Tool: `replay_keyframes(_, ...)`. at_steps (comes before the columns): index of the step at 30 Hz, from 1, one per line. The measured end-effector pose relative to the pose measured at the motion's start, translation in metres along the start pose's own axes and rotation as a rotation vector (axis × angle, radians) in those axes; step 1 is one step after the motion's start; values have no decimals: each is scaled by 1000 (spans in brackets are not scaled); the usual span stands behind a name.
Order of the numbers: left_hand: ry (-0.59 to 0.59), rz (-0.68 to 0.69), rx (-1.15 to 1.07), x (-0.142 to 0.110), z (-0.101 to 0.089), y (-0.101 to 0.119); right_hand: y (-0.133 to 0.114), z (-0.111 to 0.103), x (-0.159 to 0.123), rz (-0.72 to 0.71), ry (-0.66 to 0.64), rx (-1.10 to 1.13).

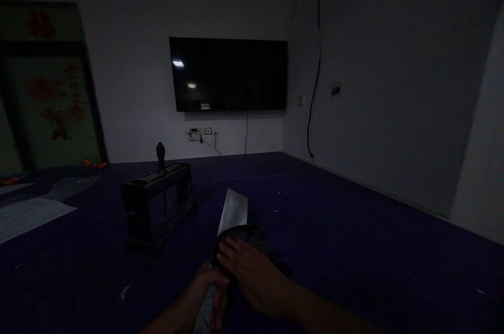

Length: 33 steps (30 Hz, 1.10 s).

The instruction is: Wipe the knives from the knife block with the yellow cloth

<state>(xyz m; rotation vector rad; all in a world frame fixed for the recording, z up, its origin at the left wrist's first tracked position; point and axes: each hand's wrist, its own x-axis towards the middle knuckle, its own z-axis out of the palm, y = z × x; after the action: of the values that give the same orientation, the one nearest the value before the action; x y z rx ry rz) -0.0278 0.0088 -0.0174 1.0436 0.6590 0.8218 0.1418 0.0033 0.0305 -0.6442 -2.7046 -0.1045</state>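
Note:
A kitchen knife with a broad, pale blade point(235, 209) points away from me, tilted slightly right. My left hand point(202, 289) is closed around its light-coloured handle point(205, 309). Over the lower part of the blade lies a dark cloth point(258, 238). My right hand point(252, 273) presses this cloth against the blade, its fingers close together. Cloth and fingers hide the blade near the handle. To the left stands a black knife block point(137, 218) with clear sides, and one dark knife handle point(160, 155) sticks up from its top.
The purple-blue surface point(334, 250) carries small white scraps. Pale sheets point(35, 213) and orange items point(94, 163) lie at the far left. A television point(230, 75) hangs on the back wall above sockets point(205, 132). A black cable point(315, 87) runs down the right wall. The light is dim.

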Motion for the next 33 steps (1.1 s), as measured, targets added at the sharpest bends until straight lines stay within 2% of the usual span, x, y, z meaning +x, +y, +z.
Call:
replay_keyframes(4, 29, 55, -31, -1, 3, 1, 0, 0, 1, 4, -1, -5)
replay_keyframes(12, -76, 37, -35, 5, -9, -2, 4, 6, 1, 60, 6, -29)
replay_keyframes(22, -140, 33, -70, 0, -1, 8, 12, 17, -2, 215, 132, -8)
replay_keyframes(30, -77, 19, -54, -3, 6, 10, 14, 18, -3, 179, 133, 10)
replay_keyframes(33, -99, -10, -37, -3, 5, 11, 13, 18, -2, 142, 133, 8)
